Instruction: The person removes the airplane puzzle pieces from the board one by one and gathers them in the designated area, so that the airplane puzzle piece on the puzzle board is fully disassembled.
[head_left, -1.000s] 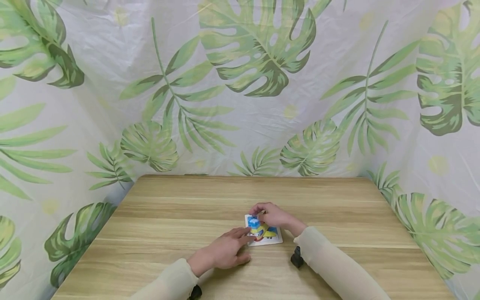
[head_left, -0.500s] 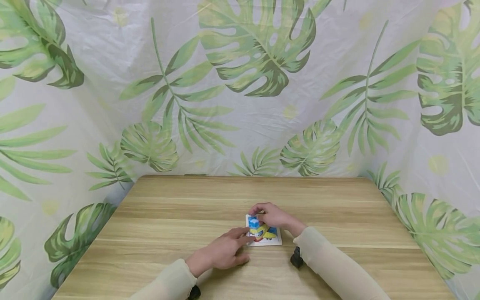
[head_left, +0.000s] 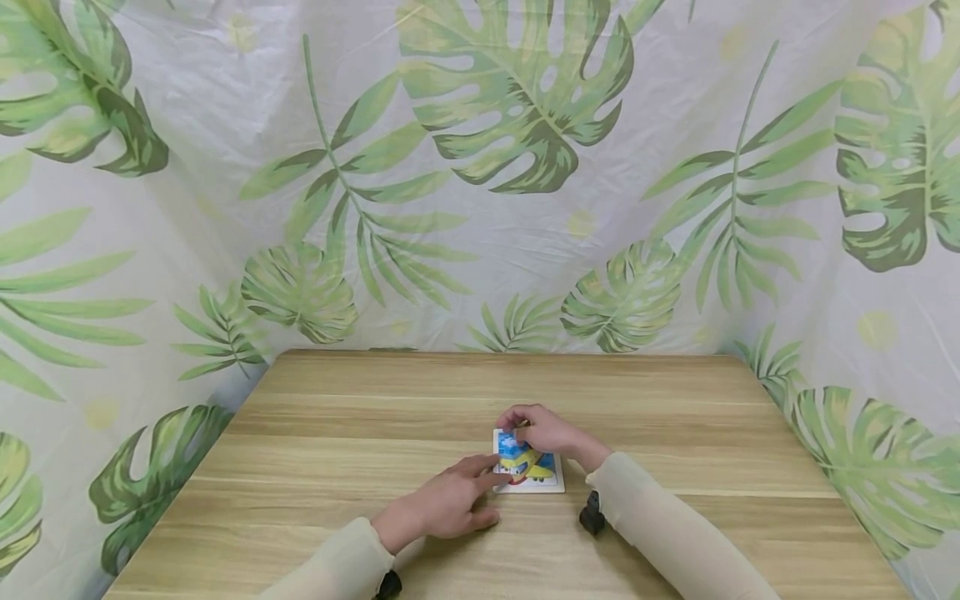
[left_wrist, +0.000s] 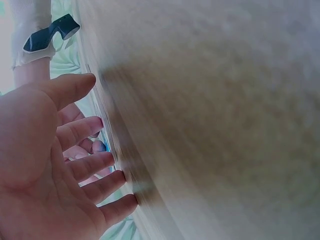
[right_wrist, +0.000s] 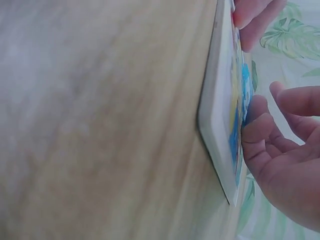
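Note:
A small jigsaw board (head_left: 561,478) with a white border and a yellow airplane on blue lies on the table. My right hand (head_left: 546,428) reaches over its far side, thumb and fingers curled at a blue puzzle piece (head_left: 510,447). In the right wrist view that piece (right_wrist: 246,82) stands slightly proud of the board, against the fingertips. My left hand (head_left: 448,502) rests at the board's left edge with its index and middle fingers on the picture. The left wrist view shows its fingers extended and spread. Part of the board's far edge is hidden by the right hand.
The wooden table (head_left: 360,417) extends around the board on all sides. A leaf-patterned cloth (head_left: 495,250) hangs behind and beside it. Dark wrist devices (head_left: 592,515) sit under the cream sleeves (head_left: 667,525).
The blue piece has sunk and turned slightly, lying closer to flush with the picture. The board has shifted a touch to the right. Both hands have stayed almost in place.

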